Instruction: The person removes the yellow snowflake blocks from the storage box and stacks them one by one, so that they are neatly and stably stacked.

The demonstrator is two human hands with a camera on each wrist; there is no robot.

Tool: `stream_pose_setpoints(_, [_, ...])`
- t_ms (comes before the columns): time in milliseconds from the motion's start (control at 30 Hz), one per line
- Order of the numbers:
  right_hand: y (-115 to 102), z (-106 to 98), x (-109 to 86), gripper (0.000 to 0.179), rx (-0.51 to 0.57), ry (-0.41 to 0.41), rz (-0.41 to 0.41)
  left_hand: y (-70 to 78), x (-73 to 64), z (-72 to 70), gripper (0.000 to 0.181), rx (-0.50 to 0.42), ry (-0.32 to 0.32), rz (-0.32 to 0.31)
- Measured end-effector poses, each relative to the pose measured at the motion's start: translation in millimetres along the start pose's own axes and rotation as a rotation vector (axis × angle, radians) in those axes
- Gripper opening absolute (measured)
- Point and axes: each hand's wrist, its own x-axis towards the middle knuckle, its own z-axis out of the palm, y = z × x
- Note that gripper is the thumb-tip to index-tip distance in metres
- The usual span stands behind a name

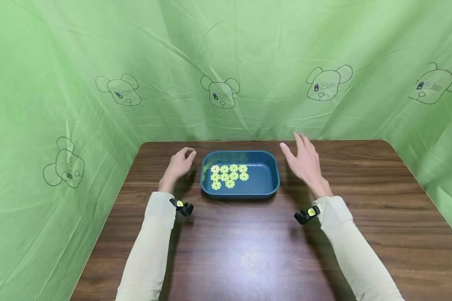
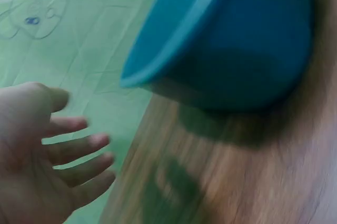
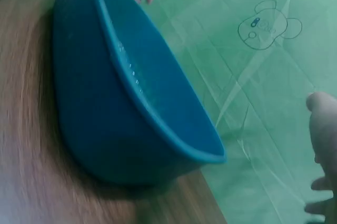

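A blue rectangular basin with rounded corners stands near the table's far edge. Several flat yellow-green flower shapes lie in rows on the left part of its floor. Left of the basin, my left hand hovers with loosely bent fingers and holds nothing. In the left wrist view, a gap separates that hand from the basin wall. My right hand is on the other side, fingers and thumb spread and nothing in it. The right wrist view shows the basin's outer side.
The brown wooden table reaches green fabric walls with drawn bear heads at the back and both sides. Each wrist carries a small black camera, the left camera and the right camera, close over the tabletop.
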Motion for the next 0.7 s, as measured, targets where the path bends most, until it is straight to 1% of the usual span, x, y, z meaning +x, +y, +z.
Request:
stream_pose_setpoints(100, [-5,4,2.3,0.067,0.135,0.044,-0.044,1.0,-0.1,1.2,0.035,-0.169,-0.091,-0.034])
stream_pose_setpoints(167, [-10,7,2.5,0.061,0.221,0.052,-0.064,2.4,-0.2,2.5,0.031,-0.253,-0.14,-0.054])
stream_pose_setpoints(200, [-13,9,2.3,0.058,0.266,0.05,-0.069,3.2,-0.4,3.3,0.031,-0.28,-0.164,-0.061])
stream_pose_setpoints(267, [-20,14,1.5,0.055,0.347,0.038,-0.069,5.1,-0.6,4.3,0.03,-0.296,-0.189,-0.075])
stream_pose_setpoints(333, [-26,18,0.2,0.053,0.413,0.016,-0.058,7.3,-0.9,5.4,0.03,-0.287,-0.205,-0.082])
stream_pose_setpoints(467, [-37,28,-2.2,0.052,0.496,-0.033,-0.054,9.5,0.0,7.8,0.031,-0.289,-0.22,-0.098])
stream_pose_setpoints(567, [-42,38,-4.0,0.05,0.505,-0.074,-0.068,9.7,0.7,9.2,0.033,-0.307,-0.23,-0.113])
stream_pose_setpoints(700, [-45,50,-6.7,0.048,0.47,-0.149,-0.099,9.3,1.4,10.9,0.035,-0.329,-0.238,-0.131])
